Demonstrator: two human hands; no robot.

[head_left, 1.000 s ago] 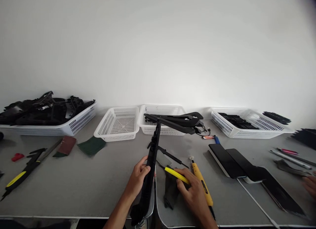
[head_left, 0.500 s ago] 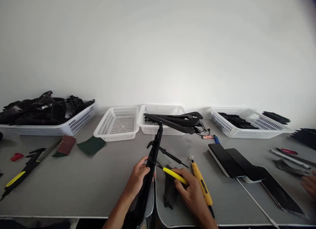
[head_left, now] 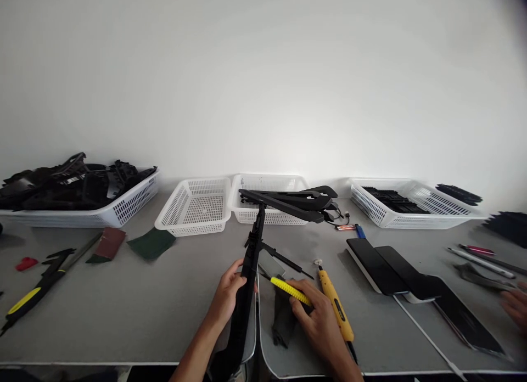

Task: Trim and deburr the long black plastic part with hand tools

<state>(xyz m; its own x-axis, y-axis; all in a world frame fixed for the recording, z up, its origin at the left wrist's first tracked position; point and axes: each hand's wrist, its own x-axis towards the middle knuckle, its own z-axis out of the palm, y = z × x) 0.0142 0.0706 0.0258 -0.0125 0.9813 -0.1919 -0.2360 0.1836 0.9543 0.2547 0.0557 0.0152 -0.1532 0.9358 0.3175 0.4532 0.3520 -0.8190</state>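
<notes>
Near the front edge, my left hand [head_left: 229, 291] is closed around a long black plastic trim piece [head_left: 244, 299], which stands tilted with its narrow end pointing away from me. My right hand [head_left: 319, 319] grips a yellow-handled craft knife [head_left: 290, 288]; its thin dark tip points left at the black piece, with a small gap between them. Under the knife lies a dark grey cloth [head_left: 283, 321]. Behind the black piece are a dark caliper-like tool [head_left: 284, 258] and a small grey flat block [head_left: 270, 263]. A yellow rotary power tool [head_left: 335, 305] rests right of my right hand.
White baskets line the wall; one [head_left: 193, 223] stands left of another [head_left: 269, 216] bearing long black parts [head_left: 288, 203]. Black phones [head_left: 376, 267] lie to the right. At left are green sandpaper [head_left: 151, 245] and a yellow-black tool [head_left: 31, 302]. Another person's hand [head_left: 514, 305] shows at far right.
The black trim piece has turned a little in my left hand, its far end shifting left. My right hand keeps the knife in nearly the same place.
</notes>
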